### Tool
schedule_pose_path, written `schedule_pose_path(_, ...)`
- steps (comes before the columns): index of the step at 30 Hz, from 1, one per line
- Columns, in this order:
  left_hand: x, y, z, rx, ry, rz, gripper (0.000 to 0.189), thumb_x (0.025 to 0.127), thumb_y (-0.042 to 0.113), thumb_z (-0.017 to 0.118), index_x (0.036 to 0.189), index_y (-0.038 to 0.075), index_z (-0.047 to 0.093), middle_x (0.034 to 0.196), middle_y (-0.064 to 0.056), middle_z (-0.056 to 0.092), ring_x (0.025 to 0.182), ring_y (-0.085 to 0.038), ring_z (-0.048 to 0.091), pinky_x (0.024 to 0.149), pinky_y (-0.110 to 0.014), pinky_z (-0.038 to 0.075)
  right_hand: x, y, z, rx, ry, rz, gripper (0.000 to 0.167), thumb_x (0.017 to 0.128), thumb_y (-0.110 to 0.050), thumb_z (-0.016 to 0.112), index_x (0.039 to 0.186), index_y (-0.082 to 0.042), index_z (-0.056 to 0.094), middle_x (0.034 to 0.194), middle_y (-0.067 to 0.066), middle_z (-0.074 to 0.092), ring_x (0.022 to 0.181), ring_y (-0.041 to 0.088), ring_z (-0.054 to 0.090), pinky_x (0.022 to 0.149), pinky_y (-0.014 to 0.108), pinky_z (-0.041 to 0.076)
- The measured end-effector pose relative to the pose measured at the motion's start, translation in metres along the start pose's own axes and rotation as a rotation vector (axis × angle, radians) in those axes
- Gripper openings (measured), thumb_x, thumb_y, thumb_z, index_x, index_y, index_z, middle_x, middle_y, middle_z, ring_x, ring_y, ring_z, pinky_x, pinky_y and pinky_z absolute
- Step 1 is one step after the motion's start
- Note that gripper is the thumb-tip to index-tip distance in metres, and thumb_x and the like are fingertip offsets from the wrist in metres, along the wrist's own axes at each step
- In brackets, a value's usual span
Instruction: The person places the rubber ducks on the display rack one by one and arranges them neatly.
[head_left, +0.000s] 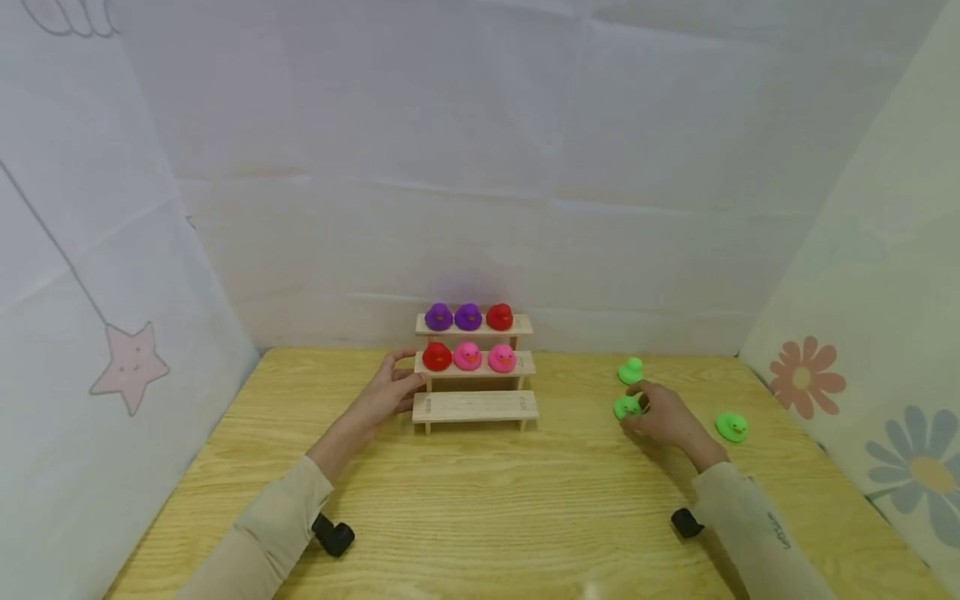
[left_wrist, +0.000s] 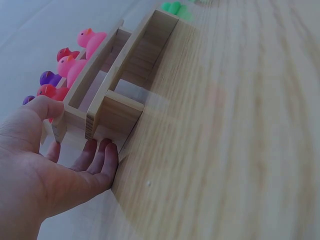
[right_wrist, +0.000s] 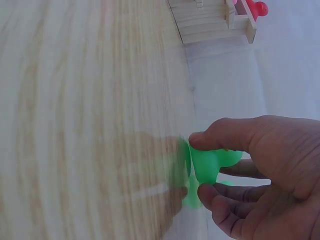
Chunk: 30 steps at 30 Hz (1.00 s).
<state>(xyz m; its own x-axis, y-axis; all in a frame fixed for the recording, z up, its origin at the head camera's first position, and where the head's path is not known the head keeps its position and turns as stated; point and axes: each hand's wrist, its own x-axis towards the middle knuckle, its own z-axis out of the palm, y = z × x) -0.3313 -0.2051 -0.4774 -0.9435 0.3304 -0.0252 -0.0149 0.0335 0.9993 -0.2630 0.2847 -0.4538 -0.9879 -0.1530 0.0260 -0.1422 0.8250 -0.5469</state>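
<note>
A three-tier wooden stand (head_left: 476,406) stands at the table's far middle. My left hand (head_left: 392,387) holds its left end; in the left wrist view the thumb lies at the middle tier's end, with fingertips against the side lower down. On the top tier sit two purple rubber ducks (head_left: 438,317) and a red one (head_left: 499,317). The middle tier carries another red duck (head_left: 437,357) and two pink ducks (head_left: 468,356). The lowest tier is bare. Right of the stand, my right hand (head_left: 663,414) pinches a green rubber duck (right_wrist: 206,162) between thumb and fingers, close to the tabletop.
Just behind the pinched duck is a second green duck (head_left: 632,371). A third green duck (head_left: 732,427) lies farther right, beside my right forearm. White cloth walls (head_left: 480,208) enclose the wooden table (head_left: 480,517) at the back and sides.
</note>
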Motion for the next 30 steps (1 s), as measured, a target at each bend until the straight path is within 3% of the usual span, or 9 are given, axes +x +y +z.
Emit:
schedule_pose_path(15,-0.001,0.005,0.001,-0.028,0.004,0.005,0.078,0.099,0.034,0.069,0.158,0.020,0.020,0.145,-0.021,0.041,0.130,-0.038,0.050,0.104,-0.050,0.046,0.004,-0.015,-0.002,0.004,0.034,-0.074,0.055,0.091,-0.022,0.079,0.133,0.005,0.056,0.108,0.017,0.060,0.092,0.031,0.061,0.067,0.039,0.055)
schedule_pose_path(30,-0.004,0.005,0.001,-0.012,-0.013,0.002,0.079,0.099,0.035,0.069,0.158,0.018,0.018,0.148,-0.024,0.036,0.132,-0.042,0.047,0.106,-0.053,0.043,0.002,-0.050,0.019,0.080,0.071,-0.158,0.048,0.089,-0.017,0.082,0.129,0.000,0.060,0.103,0.013,0.060,0.080,0.023,0.061,0.062,0.034,0.054)
